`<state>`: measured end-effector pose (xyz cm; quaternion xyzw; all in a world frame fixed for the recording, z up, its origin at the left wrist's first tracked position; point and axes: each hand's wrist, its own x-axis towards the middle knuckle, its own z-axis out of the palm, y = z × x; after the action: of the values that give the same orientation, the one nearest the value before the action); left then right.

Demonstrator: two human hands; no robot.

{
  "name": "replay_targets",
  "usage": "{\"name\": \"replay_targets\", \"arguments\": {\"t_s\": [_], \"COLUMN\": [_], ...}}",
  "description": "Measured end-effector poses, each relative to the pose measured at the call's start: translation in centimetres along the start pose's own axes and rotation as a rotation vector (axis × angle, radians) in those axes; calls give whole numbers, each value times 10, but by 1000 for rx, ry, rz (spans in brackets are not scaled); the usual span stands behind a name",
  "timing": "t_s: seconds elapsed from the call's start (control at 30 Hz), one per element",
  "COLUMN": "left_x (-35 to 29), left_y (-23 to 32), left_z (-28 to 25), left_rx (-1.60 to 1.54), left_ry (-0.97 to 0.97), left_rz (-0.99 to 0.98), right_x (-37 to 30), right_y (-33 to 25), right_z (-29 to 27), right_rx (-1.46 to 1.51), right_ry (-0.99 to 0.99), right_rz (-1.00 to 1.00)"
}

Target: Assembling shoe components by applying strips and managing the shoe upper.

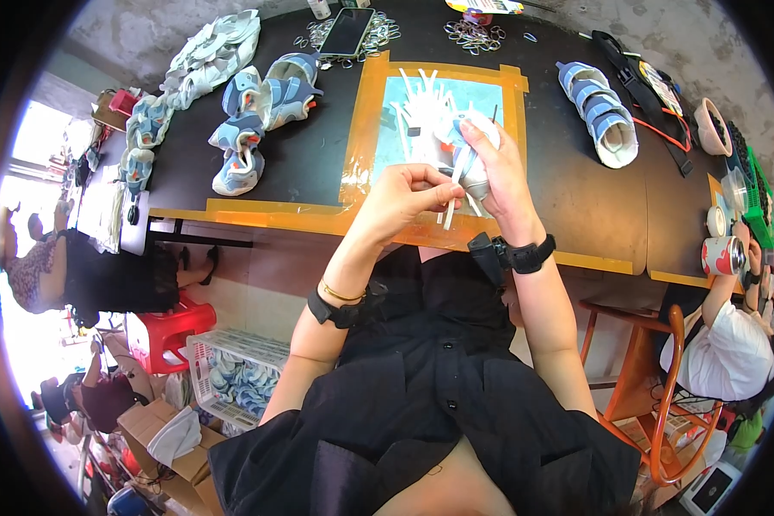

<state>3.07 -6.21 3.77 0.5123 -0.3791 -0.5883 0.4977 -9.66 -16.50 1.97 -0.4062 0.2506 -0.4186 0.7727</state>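
Note:
My right hand (506, 185) is closed around a small blue, white and grey shoe upper (470, 163), its thumb lying on top. Close beside it, my left hand (411, 196) pinches a narrow white strip (454, 205) at the near side of the upper. More loose white strips (417, 99) fan out behind my hands on a light blue mat (486, 93), which has brown tape around its edges. My fingers hide part of the upper and where the strip meets it.
Stacked blue-and-white shoe uppers (239, 142) stand at left, with another row (600, 116) at right. Metal rings (473, 37) and a phone (347, 33) lie at the back. A tin can (722, 256) is far right, near a seated co-worker (727, 353). A white crate (199, 378) stands on the floor.

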Motion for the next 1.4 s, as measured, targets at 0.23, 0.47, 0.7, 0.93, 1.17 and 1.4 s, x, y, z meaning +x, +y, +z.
{"name": "replay_targets", "arguments": {"t_s": [0.23, 0.47, 0.7, 0.93, 1.17, 1.4], "left_x": [-1, 8, -5, -12, -13, 14], "left_y": [-3, 0, -20, -25, 32, 16], "left_z": [3, -6, 2, 8, -28, 5], "left_rx": [-92, -41, -144, -133, 569, 859], "left_ry": [34, 31, 114, 50, 453, 379], "left_rz": [-14, -31, 14, 81, 383, 704], "right_x": [3, 11, 4, -11, -5, -14], "right_y": [3, 1, 7, 6, 15, -1], "right_z": [-4, 3, 4, -8, 2, 9], "right_rx": [50, 77, 19, -97, -41, 70], "right_ry": [0, 15, 33, 54, -10, 40], "right_rz": [51, 47, 52, 44, -23, -28]}}
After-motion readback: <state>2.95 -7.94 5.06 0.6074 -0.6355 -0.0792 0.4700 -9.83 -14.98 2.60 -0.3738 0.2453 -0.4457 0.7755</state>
